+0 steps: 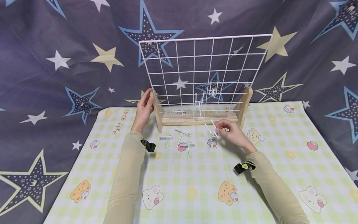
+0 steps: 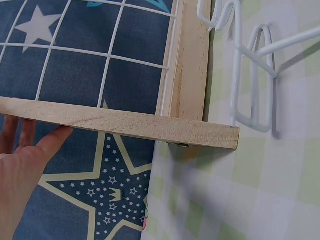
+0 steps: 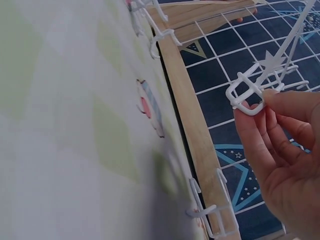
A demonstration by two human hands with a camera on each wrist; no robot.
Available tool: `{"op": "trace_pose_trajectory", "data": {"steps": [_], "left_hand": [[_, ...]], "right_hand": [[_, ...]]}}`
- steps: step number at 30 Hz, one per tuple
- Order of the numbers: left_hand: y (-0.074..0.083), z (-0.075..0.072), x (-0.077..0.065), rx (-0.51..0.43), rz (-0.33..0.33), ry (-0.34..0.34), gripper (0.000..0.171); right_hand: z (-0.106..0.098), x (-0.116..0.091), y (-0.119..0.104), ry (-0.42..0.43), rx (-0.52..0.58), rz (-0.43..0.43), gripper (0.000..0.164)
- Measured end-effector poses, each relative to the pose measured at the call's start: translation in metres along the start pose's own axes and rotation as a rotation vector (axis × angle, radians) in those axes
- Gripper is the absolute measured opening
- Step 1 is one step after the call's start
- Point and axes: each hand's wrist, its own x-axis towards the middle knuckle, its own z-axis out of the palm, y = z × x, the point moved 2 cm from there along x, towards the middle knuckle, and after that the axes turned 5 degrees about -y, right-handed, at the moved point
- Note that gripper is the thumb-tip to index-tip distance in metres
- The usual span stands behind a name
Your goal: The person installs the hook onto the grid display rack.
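Note:
A white wire grid rack (image 1: 194,56) stands in a wooden frame. My left hand (image 1: 144,109) holds the frame's left wooden side post (image 2: 120,122), its fingers reaching behind. My right hand (image 1: 230,133) pinches a white wire hook (image 3: 245,92) between thumb and fingers, just in front of the frame's base, its prongs pointing up. Two similar hooks hang on the grid, an upper hook (image 1: 213,91) and a lower hook (image 1: 199,102). Left of my right hand lie three loose hooks: one hook (image 1: 166,137), another (image 1: 183,133) and a third (image 1: 187,144).
In the right wrist view another white hook (image 3: 217,212) lies beside the wooden base bar (image 3: 187,110). The table has a green checked cloth (image 1: 193,174) with printed animals. A dark curtain with stars (image 1: 84,31) hangs right behind the rack.

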Motion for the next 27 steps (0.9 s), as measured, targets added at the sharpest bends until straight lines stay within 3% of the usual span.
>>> {"op": "trace_pose_trajectory", "data": {"steps": [15,19,27], "left_hand": [[-0.001,0.000,0.001,-0.019,0.022,-0.005,0.046],[0.000,0.000,0.000,-0.017,0.021,-0.002,0.045],[0.000,0.001,0.000,-0.028,0.012,0.007,0.044]], "right_hand": [[-0.015,0.009,0.029,0.114,0.033,-0.055,0.021],[-0.018,0.009,0.025,0.135,0.036,-0.065,0.022],[-0.020,0.005,-0.006,0.149,0.064,-0.079,0.022]]}}
